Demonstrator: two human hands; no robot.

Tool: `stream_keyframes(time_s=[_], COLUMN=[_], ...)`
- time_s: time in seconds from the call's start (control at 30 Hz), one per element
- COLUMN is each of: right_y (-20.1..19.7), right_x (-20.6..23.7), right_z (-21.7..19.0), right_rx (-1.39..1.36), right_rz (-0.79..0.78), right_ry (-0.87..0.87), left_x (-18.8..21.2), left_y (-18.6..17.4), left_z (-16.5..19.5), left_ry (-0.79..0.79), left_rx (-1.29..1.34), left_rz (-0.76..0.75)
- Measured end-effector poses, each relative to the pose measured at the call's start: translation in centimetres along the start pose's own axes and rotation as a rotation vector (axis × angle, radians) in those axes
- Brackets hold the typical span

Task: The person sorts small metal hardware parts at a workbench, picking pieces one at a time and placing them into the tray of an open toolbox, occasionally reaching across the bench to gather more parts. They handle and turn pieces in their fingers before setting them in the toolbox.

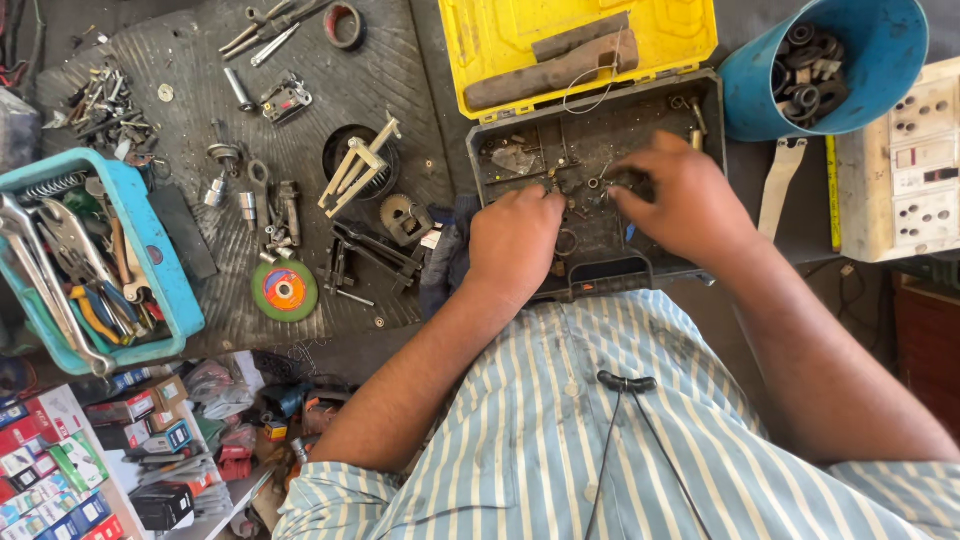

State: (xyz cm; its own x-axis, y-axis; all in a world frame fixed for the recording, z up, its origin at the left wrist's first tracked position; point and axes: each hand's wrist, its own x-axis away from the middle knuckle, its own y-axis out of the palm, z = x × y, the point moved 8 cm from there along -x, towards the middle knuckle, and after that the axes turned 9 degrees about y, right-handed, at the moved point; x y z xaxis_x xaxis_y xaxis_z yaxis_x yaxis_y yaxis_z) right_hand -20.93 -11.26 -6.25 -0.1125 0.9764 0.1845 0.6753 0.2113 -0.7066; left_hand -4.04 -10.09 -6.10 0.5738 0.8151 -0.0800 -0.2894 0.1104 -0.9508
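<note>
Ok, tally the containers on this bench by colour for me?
Yellow-lidded tool case, both hands inside it: 1
Blue bucket of metal parts: 1
Teal tray of hand tools: 1
Total: 3

Your open tool case (600, 240), a dark grey tray with its yellow lid (500, 40) flung back, lies flat on the workbench just before you, its compartments strewn with small metal parts (580, 185)

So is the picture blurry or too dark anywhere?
Head view: mostly sharp and evenly lit; the yellow lid is bright, without harsh glare; the open case is dim under both hands, left, right; edges bend slightly, like the blue bucket.
</note>
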Motion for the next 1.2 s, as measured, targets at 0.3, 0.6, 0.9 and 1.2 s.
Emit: stream_keyframes(time_s=[0.3,0.6,0.9,1.2], right_y=[2.0,1.6,4.4,4.0], right_x=[-1.2,-0.7,1.1,2.3], right_z=[-2.5,-0.1,5.4,4.0], right_rx=[0.424,0.01,-1.706,-1.619], right_rz=[0.005,0.041,-0.361,-0.329], right_ry=[-0.07,-0.031,0.485,0.602], left_x=[0.0,-0.3,-0.3,0.3], left_y=[1.4,0.1,1.4,1.5], left_z=[1.1,0.6,1.3,-0.4], left_ry=[0.0,0.05,0.126,0.152], left_rx=[-0.086,0.022,0.061,0.035], left_rz=[-0.064,0.005,-0.05,-0.011])
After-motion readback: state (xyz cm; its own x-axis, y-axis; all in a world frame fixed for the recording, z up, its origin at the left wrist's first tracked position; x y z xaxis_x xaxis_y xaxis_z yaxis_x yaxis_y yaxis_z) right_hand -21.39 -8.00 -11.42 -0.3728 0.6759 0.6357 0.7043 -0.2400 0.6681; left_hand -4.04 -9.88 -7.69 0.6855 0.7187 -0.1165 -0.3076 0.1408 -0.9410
